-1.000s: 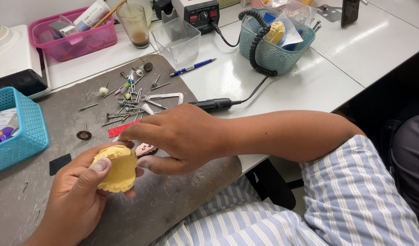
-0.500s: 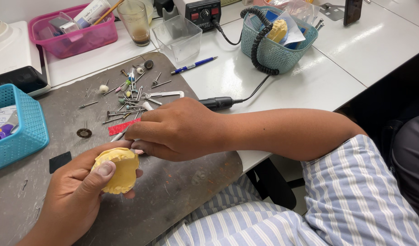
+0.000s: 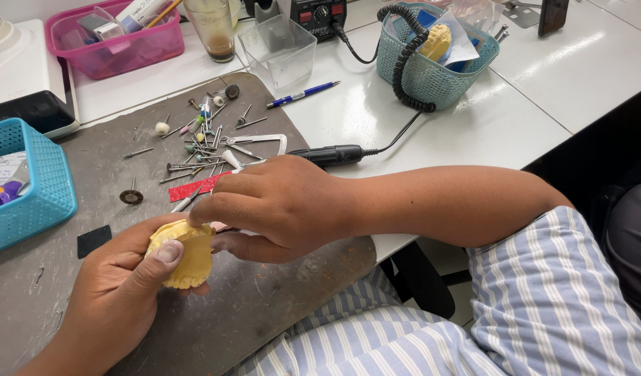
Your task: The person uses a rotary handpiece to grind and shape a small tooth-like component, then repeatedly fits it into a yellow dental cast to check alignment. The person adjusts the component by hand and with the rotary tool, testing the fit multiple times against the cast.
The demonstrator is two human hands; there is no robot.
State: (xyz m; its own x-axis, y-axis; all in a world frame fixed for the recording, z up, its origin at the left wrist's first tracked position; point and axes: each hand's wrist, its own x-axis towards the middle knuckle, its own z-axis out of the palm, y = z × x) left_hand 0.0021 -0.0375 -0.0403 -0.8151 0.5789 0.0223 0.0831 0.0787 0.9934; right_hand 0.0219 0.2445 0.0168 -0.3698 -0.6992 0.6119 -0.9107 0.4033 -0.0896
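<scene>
Fingers of left hand curled around a yellow dental cast, thumb pressed flat on its upper face, cast held just above a grey work mat. Right hand arched over, fingertips bunched together at cast's right edge, touching it; what they pinch, if anything, hidden under the hand. Scattered beyond right hand on mat: loose burs and small metal tools, red strip. Black handpiece just behind right wrist, coiled cord running to teal basket. Blue basket at far left, pink one at back.
</scene>
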